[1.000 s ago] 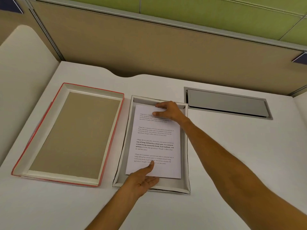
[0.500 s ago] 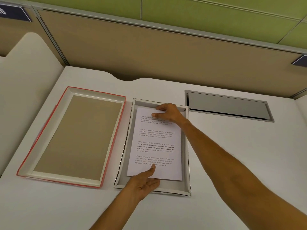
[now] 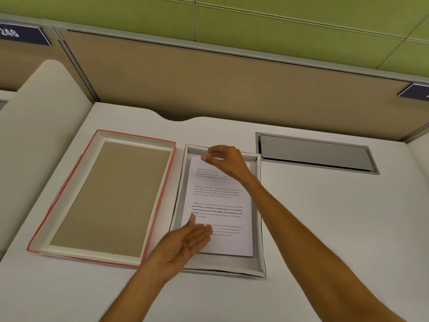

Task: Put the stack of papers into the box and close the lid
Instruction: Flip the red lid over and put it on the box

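Note:
The stack of printed papers (image 3: 222, 201) lies flat inside the shallow white box (image 3: 259, 228) in the middle of the desk. My left hand (image 3: 183, 245) hovers palm up over the near left corner of the papers, fingers apart and holding nothing. Over the far edge of the stack, my right hand (image 3: 226, 161) is lifted with fingers spread, close to the box's back wall. The box lid (image 3: 104, 196), red-edged with a brown inside, lies upside down on the desk to the left of the box.
A grey metal cable hatch (image 3: 315, 154) is set into the white desk (image 3: 336, 228) at the back right. A tan partition wall (image 3: 232, 89) runs along the back, and a white side panel (image 3: 34, 135) stands at the left.
Both hands have come off the papers: the left hand turned palm up and lifted toward the left, the right hand rose from the top of the stack. The papers stay in the box.

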`<state>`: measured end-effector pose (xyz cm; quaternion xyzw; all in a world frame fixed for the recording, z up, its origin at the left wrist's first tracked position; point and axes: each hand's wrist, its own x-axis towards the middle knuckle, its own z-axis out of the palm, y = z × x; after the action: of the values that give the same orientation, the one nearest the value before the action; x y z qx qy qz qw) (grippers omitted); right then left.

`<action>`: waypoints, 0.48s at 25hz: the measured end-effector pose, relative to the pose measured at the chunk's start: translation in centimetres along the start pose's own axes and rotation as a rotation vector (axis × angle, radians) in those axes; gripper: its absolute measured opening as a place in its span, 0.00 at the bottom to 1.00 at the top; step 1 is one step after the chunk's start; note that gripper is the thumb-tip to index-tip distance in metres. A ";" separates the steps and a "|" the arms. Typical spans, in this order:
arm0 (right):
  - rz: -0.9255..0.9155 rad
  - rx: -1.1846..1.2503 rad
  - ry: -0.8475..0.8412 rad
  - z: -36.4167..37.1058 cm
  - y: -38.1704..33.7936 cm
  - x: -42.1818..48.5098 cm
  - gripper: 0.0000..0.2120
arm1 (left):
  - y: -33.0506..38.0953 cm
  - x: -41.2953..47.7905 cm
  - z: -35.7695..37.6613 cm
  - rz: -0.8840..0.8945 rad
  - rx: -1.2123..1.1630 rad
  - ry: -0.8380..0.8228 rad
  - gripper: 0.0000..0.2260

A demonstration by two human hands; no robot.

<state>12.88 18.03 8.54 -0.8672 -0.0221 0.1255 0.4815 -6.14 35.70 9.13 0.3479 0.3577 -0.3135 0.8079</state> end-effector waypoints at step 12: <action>0.212 0.353 0.052 13.6 -4.1 -6.1 0.29 | 15.4 0.9 -10.9 0.975 0.926 0.640 0.21</action>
<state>4.05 30.58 6.31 -0.7696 0.1041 0.1551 0.6106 2.04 52.67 8.18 0.8464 0.2119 0.0785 0.4821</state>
